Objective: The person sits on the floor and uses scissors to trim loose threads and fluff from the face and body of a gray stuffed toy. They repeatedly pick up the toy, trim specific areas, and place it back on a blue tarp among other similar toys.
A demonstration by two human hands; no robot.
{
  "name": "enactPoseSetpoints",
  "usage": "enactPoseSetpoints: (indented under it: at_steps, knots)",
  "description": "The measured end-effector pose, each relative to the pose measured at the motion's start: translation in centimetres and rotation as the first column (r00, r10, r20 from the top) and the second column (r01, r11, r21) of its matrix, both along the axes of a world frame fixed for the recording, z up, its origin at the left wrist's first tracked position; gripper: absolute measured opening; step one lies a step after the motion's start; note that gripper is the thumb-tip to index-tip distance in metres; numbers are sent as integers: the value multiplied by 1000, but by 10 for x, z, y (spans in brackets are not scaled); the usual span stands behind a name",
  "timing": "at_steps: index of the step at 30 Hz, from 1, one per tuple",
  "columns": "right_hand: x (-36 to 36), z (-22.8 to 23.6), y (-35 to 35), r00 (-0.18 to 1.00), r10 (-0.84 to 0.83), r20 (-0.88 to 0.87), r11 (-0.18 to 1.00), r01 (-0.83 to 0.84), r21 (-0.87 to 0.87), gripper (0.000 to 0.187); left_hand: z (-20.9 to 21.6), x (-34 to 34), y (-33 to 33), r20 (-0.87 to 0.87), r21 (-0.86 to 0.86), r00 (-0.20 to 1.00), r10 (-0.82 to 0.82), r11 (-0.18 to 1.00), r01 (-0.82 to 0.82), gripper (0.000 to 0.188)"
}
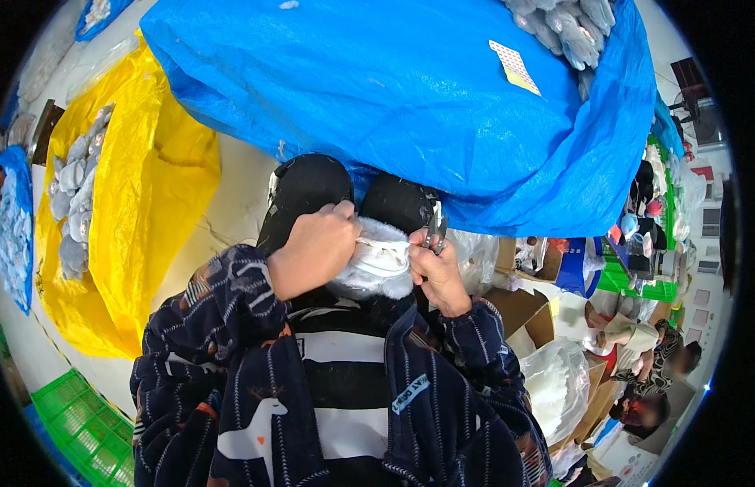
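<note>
A yellow plastic sack [150,203] filled with grey plush pieces [73,195] is seen at far left. At centre, a black-and-white plush toy with a fluffy white muzzle [377,260] is held against the chest, below a large blue plastic sack [410,97] that blocks the view beyond. The left hand [312,247] is closed in a grip on the muzzle's upper edge. The right hand [438,272] is closed around small metal scissors [435,230], touching the muzzle's right side. Cardboard boxes [528,312] and a seated person [645,357] are located at right.
</note>
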State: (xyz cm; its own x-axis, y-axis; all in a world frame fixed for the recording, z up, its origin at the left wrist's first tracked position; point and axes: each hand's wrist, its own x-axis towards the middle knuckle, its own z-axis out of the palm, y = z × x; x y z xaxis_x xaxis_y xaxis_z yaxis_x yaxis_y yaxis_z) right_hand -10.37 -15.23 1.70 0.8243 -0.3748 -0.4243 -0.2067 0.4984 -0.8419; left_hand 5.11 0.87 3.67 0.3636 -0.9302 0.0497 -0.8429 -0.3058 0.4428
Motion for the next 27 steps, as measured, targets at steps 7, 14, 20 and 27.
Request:
enactPoseSetpoints:
  at_steps: [7, 14, 20, 27]
  knots:
    - [0, 8, -6, 993, 96, -62, 669, -111, -735, 11, -4, 24, 7, -760, -172, 637, -131, 985, -2, 14]
    - [2, 13, -2, 989, 136, -49, 580, -120, -806, 16, -6, 23, 20, -948, -251, 239, -209, 954, -162, 11]
    - [9, 20, -8, 951, 286, 121, 401, -4, -916, 19, 0, 2, 26, -768, -357, 620, -160, 911, -207, 15]
    - [18, 41, -12, 905, 409, -114, 222, -220, -950, 19, -9, 1, 28, -423, -397, 899, -116, 915, -69, 19]
